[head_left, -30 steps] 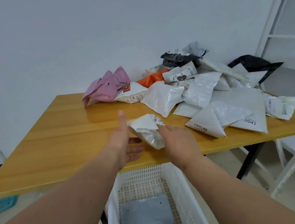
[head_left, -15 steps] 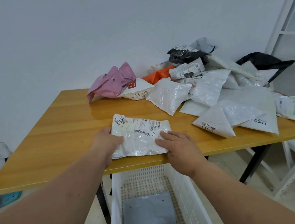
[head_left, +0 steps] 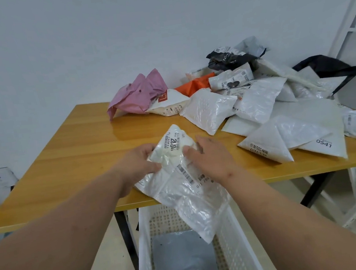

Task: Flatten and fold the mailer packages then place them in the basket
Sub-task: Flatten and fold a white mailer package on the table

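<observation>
A white plastic mailer (head_left: pixel 185 185) with barcode labels lies over the front edge of the wooden table (head_left: pixel 81 150), its lower end hanging above the white perforated basket (head_left: pixel 233 235). My left hand (head_left: pixel 136 164) grips the mailer's left side, thumb curled onto it. My right hand (head_left: pixel 210 155) holds its upper right part, thumb pressing on the crumpled top. A grey flattened mailer (head_left: pixel 182 261) lies in the basket's bottom.
A heap of mailers fills the table's back right: pink (head_left: pixel 139 94), orange (head_left: pixel 195 85), black (head_left: pixel 228 59) and several white ones (head_left: pixel 209 109). A white metal shelf frame (head_left: pixel 346 26) stands at the right. The table's left half is bare wood.
The mailer went from crumpled to spread flat on the table, then was drawn toward me so it hangs over the edge. Both hands now hold its upper part.
</observation>
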`<state>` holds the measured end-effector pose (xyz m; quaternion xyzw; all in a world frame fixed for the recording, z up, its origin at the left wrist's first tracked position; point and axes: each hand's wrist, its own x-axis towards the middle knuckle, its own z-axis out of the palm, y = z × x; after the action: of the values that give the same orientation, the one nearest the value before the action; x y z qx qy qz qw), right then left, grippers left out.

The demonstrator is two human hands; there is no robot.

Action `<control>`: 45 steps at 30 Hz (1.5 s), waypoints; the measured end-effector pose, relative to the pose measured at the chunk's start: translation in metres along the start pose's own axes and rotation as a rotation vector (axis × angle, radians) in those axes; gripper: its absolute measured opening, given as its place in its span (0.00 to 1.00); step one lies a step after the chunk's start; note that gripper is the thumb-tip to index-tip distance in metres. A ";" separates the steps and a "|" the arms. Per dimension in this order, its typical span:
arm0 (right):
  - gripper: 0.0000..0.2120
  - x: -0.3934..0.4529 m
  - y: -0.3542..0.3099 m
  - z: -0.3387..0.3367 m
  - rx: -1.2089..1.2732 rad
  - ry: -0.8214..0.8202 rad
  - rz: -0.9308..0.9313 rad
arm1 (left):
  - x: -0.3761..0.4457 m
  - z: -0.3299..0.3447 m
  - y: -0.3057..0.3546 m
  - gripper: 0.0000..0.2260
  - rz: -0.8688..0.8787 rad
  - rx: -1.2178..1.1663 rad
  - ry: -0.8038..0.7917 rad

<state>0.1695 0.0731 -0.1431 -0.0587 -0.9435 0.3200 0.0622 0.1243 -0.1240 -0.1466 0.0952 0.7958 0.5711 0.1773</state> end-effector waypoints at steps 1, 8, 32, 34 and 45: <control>0.16 0.000 -0.003 0.001 0.091 -0.062 0.032 | 0.000 0.000 0.001 0.17 0.003 0.048 -0.022; 0.12 0.001 -0.001 0.006 0.270 -0.018 0.121 | 0.005 -0.005 0.002 0.09 -0.017 0.178 0.026; 0.18 0.003 0.009 0.035 -0.288 0.194 -0.312 | 0.012 0.017 -0.007 0.25 0.118 1.134 -0.027; 0.15 0.001 0.016 0.043 -0.299 0.071 -0.320 | 0.011 0.019 -0.006 0.26 0.121 1.116 -0.048; 0.19 0.002 0.019 0.046 -0.411 -0.041 -0.313 | 0.017 0.022 -0.015 0.33 0.081 1.237 -0.196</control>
<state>0.1619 0.0608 -0.1905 0.0832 -0.9874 0.1090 0.0786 0.1175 -0.1036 -0.1695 0.2623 0.9548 -0.0004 0.1396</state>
